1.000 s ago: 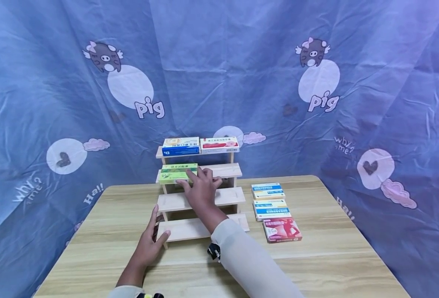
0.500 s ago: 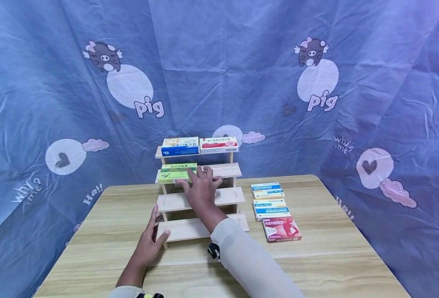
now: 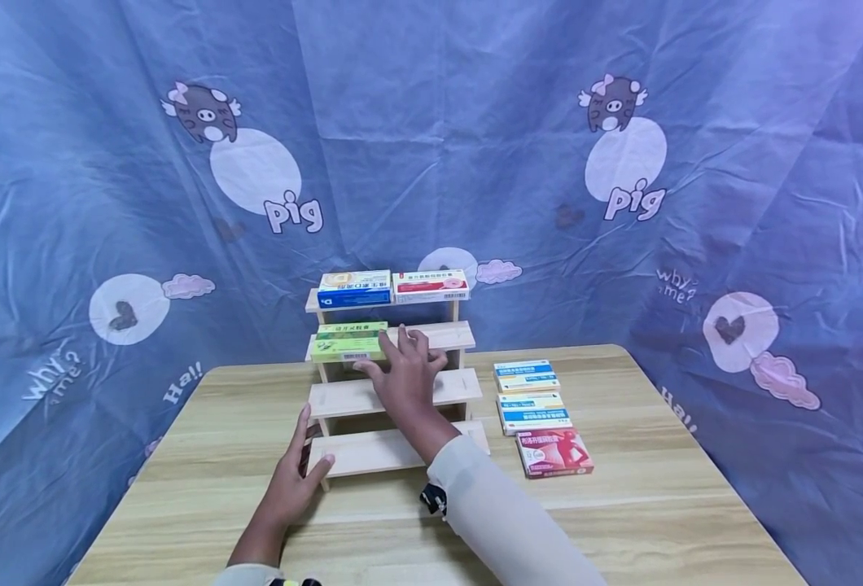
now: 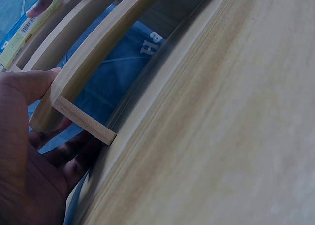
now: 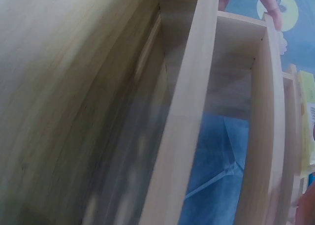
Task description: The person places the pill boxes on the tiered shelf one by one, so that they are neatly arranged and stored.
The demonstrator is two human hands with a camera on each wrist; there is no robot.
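A stepped wooden display shelf [image 3: 361, 452] stands on the table. My left hand [image 3: 294, 480] grips the left end of its lowest board, thumb on top and the other fingers beside and below it, as the left wrist view shows. On the second board from the top lies a green medicine box [image 3: 348, 342], also at the edge of the right wrist view [image 5: 307, 114]. My right hand [image 3: 408, 378] hovers at the box's right end with fingers spread and thumb off its front; whether a fingertip touches it I cannot tell.
A blue-and-white medicine box [image 3: 354, 288] and a red-and-white one [image 3: 431, 286] sit side by side on the top board. Right of the shelf, two blue-and-white boxes [image 3: 527, 375] [image 3: 535, 413] and a red box [image 3: 554, 452] lie in a column on the table [image 3: 659, 505].
My right hand has shifted slightly right and its thumb has come away from the green box's front, uncovering a barcode. The box and my left hand stay where they were.
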